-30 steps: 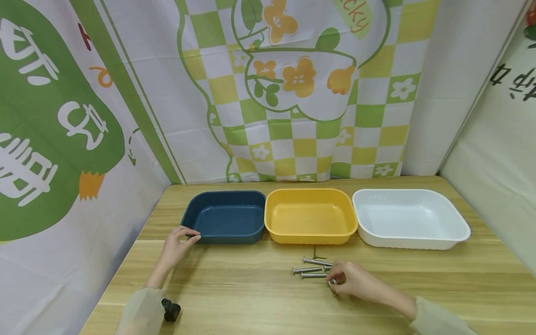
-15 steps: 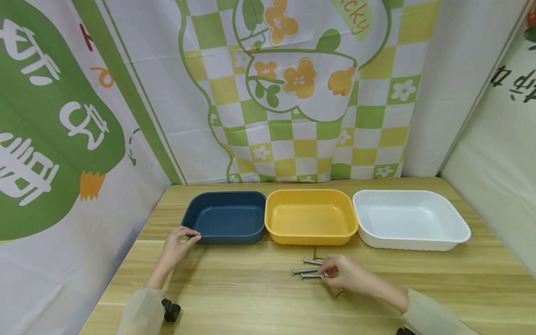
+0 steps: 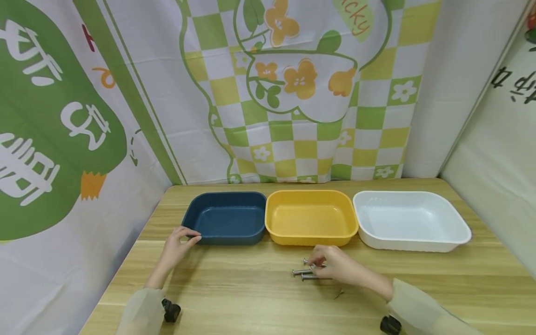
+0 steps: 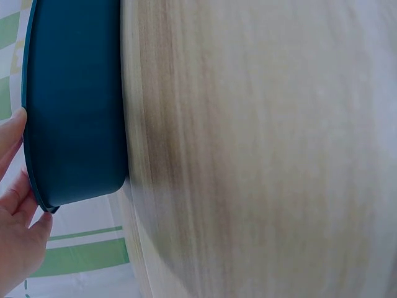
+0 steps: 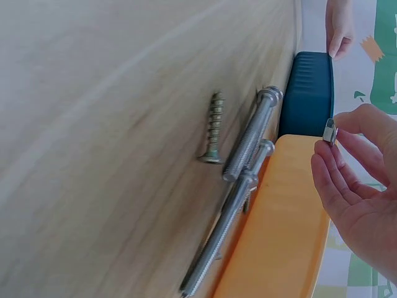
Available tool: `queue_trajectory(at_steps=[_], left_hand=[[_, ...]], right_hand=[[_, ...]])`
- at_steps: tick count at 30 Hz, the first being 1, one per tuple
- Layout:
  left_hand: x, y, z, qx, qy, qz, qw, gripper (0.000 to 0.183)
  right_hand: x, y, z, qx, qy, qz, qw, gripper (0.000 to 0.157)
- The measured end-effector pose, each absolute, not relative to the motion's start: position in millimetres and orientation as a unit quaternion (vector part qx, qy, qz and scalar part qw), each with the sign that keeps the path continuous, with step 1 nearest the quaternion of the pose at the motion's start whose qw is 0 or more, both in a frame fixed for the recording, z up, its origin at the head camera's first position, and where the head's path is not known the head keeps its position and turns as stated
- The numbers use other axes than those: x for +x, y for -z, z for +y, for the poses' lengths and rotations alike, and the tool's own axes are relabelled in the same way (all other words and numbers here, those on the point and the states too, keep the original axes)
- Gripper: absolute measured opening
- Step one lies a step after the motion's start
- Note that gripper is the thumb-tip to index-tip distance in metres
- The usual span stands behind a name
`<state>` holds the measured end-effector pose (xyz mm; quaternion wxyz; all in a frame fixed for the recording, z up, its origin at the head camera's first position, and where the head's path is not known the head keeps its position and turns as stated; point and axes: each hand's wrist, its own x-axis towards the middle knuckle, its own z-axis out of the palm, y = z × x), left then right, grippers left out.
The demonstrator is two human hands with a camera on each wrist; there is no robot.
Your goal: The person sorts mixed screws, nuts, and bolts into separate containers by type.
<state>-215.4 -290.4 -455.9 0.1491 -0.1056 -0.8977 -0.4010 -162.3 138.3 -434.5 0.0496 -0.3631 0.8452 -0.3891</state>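
Right grip [image 3: 337, 266]: pinches small silver metal nut [image 5: 330, 132] over silver metal bolts [image 5: 218, 236] lying left-right
Nut: just near side of yellow plastic tray [image 3: 293, 240]
Left grip [image 3: 177, 244]: pinches dark-blue plastic tray [image 3: 238, 240], near-left corner

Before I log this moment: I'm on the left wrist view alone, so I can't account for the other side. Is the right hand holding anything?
Observer: Yes, the right hand pinches a small metal piece between thumb and fingers.

Operator: Is there any hardware on the table?

Observer: A short threaded screw lies apart from some long bolts.

Operator: And what is past the blue tray?

Observer: A yellow tray stands right beside it, with a white tray on its far side.
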Motion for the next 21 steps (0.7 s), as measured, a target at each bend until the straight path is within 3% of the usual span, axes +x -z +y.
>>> queue_trajectory(at_steps=[21], left_hand=[[-214, 456, -290, -0.092, 0.384, -0.909, 0.136, 0.010]], right_hand=[[-186, 421, 107, -0.381, 0.370, 0.847, 0.008, 0.016]])
